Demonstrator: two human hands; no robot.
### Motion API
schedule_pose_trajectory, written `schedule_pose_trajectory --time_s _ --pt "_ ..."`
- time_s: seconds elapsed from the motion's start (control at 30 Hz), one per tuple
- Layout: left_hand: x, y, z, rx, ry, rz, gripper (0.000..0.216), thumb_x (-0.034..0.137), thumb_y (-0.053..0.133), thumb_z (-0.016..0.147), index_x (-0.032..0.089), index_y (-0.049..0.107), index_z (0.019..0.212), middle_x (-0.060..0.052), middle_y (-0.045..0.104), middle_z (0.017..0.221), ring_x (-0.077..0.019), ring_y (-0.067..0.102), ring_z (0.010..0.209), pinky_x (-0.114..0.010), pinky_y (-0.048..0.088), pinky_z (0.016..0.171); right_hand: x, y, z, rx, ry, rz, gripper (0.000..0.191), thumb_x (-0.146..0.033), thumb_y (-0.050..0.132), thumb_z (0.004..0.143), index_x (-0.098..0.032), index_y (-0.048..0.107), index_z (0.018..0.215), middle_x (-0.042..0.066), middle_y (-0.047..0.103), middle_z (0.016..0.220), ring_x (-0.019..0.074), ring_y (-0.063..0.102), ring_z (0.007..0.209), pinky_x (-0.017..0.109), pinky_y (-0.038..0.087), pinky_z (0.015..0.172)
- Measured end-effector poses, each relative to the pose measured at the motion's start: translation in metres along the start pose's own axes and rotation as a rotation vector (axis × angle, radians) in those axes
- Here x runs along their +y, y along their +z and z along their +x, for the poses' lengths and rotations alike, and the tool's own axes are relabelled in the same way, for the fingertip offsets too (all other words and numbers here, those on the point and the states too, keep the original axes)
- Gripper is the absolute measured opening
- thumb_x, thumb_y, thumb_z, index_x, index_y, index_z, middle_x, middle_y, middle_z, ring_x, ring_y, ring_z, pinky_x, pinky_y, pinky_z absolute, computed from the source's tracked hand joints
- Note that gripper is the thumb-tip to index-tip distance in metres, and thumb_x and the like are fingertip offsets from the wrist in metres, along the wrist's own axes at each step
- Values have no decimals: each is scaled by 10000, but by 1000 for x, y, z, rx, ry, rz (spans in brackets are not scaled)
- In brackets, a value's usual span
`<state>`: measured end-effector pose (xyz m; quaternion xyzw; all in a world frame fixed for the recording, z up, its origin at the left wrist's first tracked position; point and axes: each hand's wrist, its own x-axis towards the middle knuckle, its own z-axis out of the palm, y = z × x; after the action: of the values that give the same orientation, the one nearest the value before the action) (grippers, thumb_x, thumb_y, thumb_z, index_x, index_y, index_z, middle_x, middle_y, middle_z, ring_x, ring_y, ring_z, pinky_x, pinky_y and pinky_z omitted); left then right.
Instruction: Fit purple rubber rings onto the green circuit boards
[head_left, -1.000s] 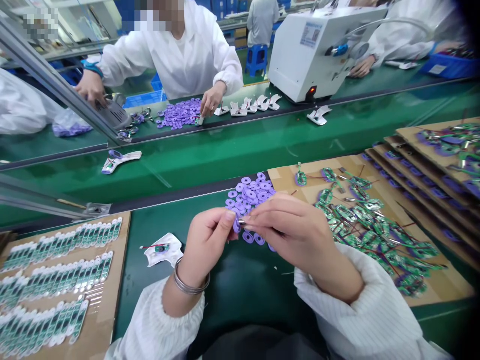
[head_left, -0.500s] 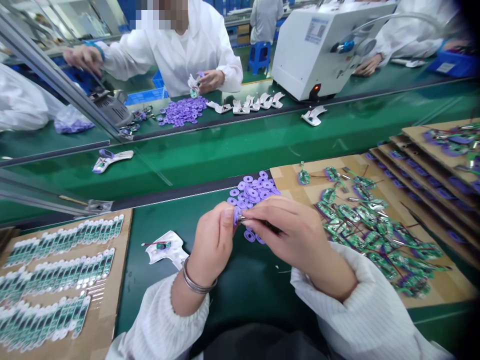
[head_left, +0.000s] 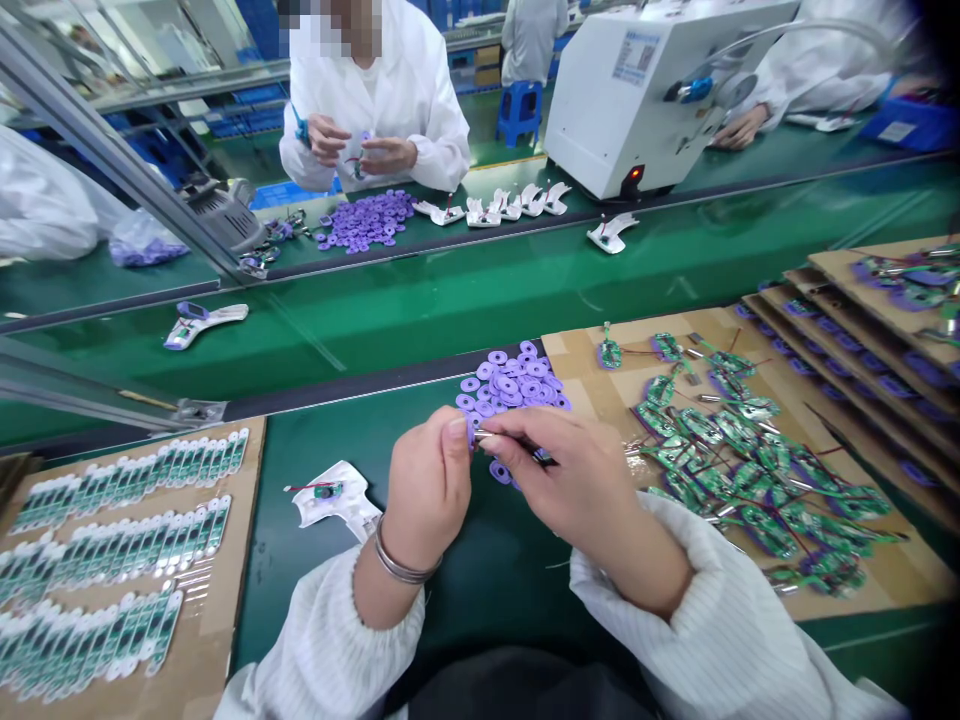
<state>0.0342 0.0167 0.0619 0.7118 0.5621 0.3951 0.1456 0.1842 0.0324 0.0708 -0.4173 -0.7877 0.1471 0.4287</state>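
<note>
Between thumb and fingers, my left hand (head_left: 431,470) pinches a small purple ring (head_left: 474,430), mostly covered by the fingers. My right hand (head_left: 562,470) is closed on a small silver cylinder, perhaps a motor (head_left: 484,434), which meets the ring; a dark part shows under its fingers. Both hands are together over the green bench, just in front of a pile of purple rings (head_left: 517,380). Left of my left wrist lies a white curved shell (head_left: 337,495) with a small green circuit board and red wire in it.
Cardboard on the left carries rows of green-and-white strips (head_left: 120,540). To the right, a cardboard sheet (head_left: 585,350) bears many circuit boards with wires, beside stacked cardboard trays (head_left: 862,350). Beyond runs a green conveyor belt (head_left: 420,300) with white shells; a co-worker (head_left: 375,100) and white machine (head_left: 615,100) are opposite.
My hands stay joined at nearly the same spot, the right one shifting slightly left and its grip turning. Shells on the belt slid left. The co-worker's outstretched hand came in to the other hand.
</note>
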Motion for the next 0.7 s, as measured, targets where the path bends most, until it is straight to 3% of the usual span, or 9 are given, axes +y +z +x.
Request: schedule_pose_trajectory --time_s 0.2,0.4,0.5,0.6,0.63,0.7 --pt "-10 5 1 -9 -7 96 392 259 237 1006 218 398 650 27 445 534 -130 412 469 -282 273 517 3 11 -2 18 -27 -62 122 -201 591 912 -159 696 865 24 711 768 168 655 685 278 482 630" --pt "-7 2 2 -77 -21 108 426 311 232 1007 212 447 653 11 492 550 -139 467 502 -279 322 535 8 11 -1 -120 42 35 119 -174 585 899 -196 700 918 26 733 876 174 677 794 281 520 714" --pt "-16 -28 -3 -104 -56 94 396 324 249 1002 195 580 829 -24 618 713 -156 589 666 -270 428 641 11 3 -2 -140 96 123 113 -182 594 887 -202 706 883 20 734 856 166 680 774 276 535 712" --pt "-47 -83 -16 9 -240 295 293 299 341 958 191 570 1106 -68 668 946 -203 643 885 -325 483 804 16 -9 -5 -81 204 244 91 -226 628 863 -202 709 897 23 732 831 158 682 717 266 554 659" --pt "-61 -102 -23 -18 -304 420 286 288 393 918 178 555 1127 -85 669 966 -235 644 920 -360 485 831 18 -12 -7 -58 235 279 98 -243 637 857 -200 709 907 26 730 822 158 681 695 263 558 630" --pt "-88 -131 -40 -227 -405 602 344 286 491 830 148 547 1140 -126 667 983 -302 640 964 -429 484 859 20 -17 -9 -33 265 327 120 -271 649 849 -197 708 923 32 726 804 158 678 662 257 561 581"
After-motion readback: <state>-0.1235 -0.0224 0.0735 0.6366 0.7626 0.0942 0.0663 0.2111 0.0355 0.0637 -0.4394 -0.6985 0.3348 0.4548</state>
